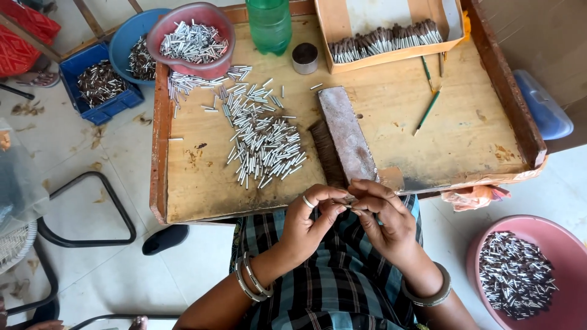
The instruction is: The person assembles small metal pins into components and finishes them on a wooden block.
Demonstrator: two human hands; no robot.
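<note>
Hands are meeting at the desk [202,195] edge, my left hand [309,221] and right hand [384,221] both pinching one small tube [350,206] between fingertips, with the tube pile [264,142] lying well beyond them.

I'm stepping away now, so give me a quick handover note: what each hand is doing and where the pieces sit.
Left hand and right hand meet at the tray's near edge, pinching one small piece between their fingertips; it is too small to identify.
Loose metal tubes lie heaped on the wooden tray.
More fill the red bowl at the far left.
Pink tub at the right holds many pieces.
</note>
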